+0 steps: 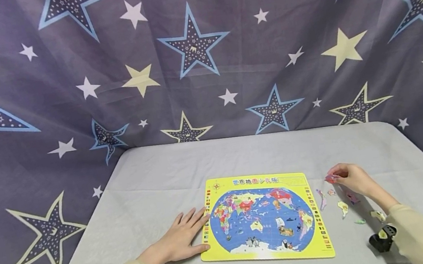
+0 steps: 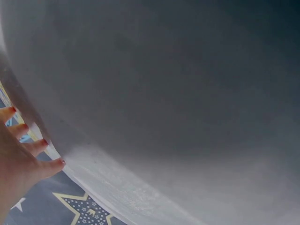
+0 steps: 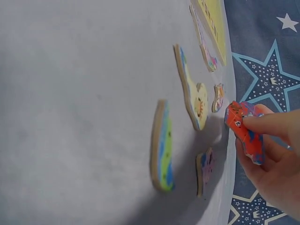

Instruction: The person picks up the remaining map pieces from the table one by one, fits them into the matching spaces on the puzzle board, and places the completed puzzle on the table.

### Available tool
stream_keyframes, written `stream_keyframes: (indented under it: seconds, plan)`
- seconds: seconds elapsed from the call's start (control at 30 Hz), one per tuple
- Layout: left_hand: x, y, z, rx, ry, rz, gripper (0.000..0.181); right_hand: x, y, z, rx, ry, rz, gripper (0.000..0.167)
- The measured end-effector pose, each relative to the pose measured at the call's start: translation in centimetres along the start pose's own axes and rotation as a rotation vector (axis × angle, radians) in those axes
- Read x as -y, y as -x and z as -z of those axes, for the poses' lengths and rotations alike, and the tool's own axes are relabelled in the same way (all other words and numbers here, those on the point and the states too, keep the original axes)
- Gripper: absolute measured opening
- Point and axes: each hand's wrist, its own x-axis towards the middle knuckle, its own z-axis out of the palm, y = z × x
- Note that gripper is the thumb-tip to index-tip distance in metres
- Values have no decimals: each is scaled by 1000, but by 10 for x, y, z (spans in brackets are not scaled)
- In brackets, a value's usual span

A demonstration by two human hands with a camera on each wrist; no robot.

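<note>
A yellow-bordered world map puzzle board (image 1: 271,256) lies flat on the grey-covered table. My left hand (image 1: 178,239) rests at its left edge with fingers spread; in the left wrist view that hand (image 2: 23,159) shows at the lower left. To the right of the board, my right hand (image 1: 356,181) pinches a red and blue puzzle piece (image 3: 246,133) between thumb and fingers, raised off the cloth. Loose pieces lie around it, among them a long pink one (image 1: 321,199), a yellow one (image 1: 343,209) and a green and blue one (image 3: 165,150).
A small black object (image 1: 382,239) is by my right sleeve, near another pale yellow piece (image 1: 378,215). A star-patterned curtain (image 1: 205,92) hangs behind the table (image 1: 152,173) and along its sides.
</note>
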Motion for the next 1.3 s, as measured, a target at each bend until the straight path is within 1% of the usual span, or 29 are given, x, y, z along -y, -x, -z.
stream_keyframes:
  seconds: [0.17, 0.33, 0.53, 0.73, 1.0, 1.3]
  plan:
    - [0, 0, 1, -9, -2, -5, 78, 2, 0, 0, 6, -18, 2, 15]
    - [0, 0, 1, -9, -3, -5, 78, 1, -1, -2, 15, -49, -16, 17]
    - [-1, 0, 0, 7, 5, 9, 79, 1, 0, -5, 43, -55, -48, 17]
    - [0, 0, 0, 3, 4, 8, 79, 2, 1, -6, 73, -82, -97, 19]
    - [-3, 0, 2, -13, 8, -8, 77, -1, 1, -6, 103, -115, -107, 20]
    - [-2, 0, 1, -14, 3, -4, 78, 1, 0, -6, 112, -152, -110, 19]
